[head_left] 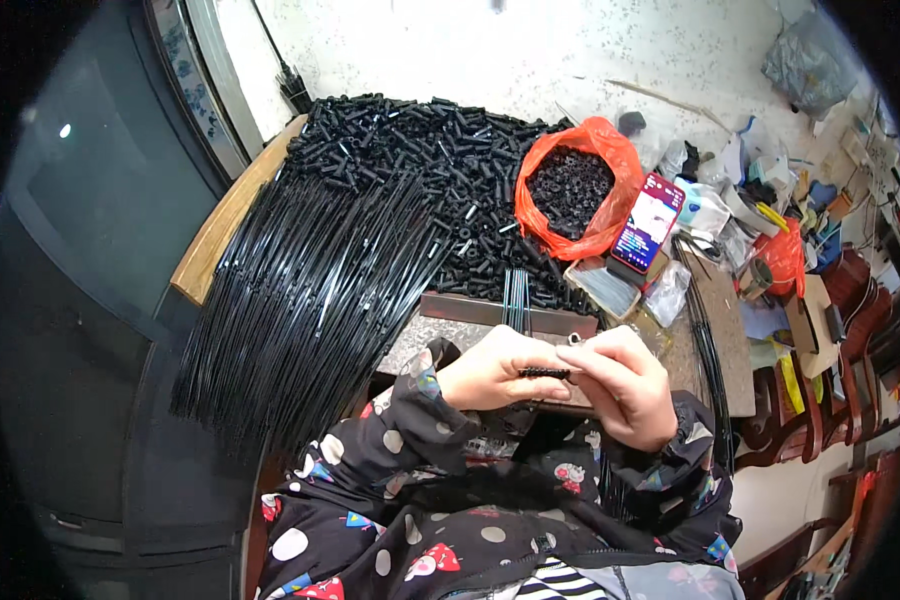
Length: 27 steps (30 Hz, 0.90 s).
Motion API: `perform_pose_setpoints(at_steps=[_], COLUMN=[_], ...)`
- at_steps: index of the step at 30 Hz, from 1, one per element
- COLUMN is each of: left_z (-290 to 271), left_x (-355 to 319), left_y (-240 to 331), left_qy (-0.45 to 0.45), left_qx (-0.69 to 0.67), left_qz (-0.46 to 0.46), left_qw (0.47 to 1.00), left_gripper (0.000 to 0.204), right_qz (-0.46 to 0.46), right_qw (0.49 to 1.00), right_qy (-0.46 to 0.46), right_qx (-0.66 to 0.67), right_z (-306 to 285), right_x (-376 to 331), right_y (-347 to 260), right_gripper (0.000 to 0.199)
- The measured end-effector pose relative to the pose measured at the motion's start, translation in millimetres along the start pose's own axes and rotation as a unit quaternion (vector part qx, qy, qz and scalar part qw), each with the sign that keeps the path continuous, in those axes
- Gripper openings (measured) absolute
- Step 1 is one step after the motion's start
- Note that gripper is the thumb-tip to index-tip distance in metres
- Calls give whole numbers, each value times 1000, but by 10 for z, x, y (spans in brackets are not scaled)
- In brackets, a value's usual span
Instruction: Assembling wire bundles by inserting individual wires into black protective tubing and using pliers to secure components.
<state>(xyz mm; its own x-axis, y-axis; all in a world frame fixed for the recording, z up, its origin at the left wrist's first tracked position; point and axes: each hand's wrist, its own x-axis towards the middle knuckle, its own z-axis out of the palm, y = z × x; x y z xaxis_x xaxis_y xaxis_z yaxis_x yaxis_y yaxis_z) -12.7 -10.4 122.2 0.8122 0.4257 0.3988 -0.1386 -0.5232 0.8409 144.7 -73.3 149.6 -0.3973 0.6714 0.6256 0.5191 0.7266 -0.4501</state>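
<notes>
In front of my body, my left hand [498, 368] is closed, with a short row of small black ridged pieces [544, 372] between its thumb and fingers. My right hand [625, 388] meets it from the right, thumb and fingers pinched at the end of that row. A small pale ring-like thing [574, 339] shows at the right fingertips; its kind is unclear. Just beyond my hands, several thin shiny rods [515, 298] lie across a metal strip [470, 309] on the table edge. What the right fingers pinch is mostly hidden.
A heap of black tubular parts [420, 140] covers the table's back. Long thin black rods [310, 300] spread at left. An orange-red bag [625, 150] holds small black pieces [568, 188]. Beside it are a phone [650, 222] and a clear box [602, 287]. Clutter fills the right.
</notes>
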Motion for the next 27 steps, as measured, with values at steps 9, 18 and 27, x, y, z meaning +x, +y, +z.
perform_pose_setpoints(at_steps=[9,18,27], left_z=[423,413,477], left_x=[-369,-486,-779], left_y=[-755,-953,-790], left_qy=[-11,-67,-67], left_qx=[455,541,526], left_qz=[-173,-64,-52], left_qw=[874,836,846], left_gripper=[63,83,55], right_qz=[-5,-38,313], right_qw=[999,894,884], right_qy=[-30,-297,-24], right_qx=[-33,333,-346], right_z=[30,336,155], right_x=[61,-49,-225], right_y=[-99,-264,1401], right_gripper=[28,18,8])
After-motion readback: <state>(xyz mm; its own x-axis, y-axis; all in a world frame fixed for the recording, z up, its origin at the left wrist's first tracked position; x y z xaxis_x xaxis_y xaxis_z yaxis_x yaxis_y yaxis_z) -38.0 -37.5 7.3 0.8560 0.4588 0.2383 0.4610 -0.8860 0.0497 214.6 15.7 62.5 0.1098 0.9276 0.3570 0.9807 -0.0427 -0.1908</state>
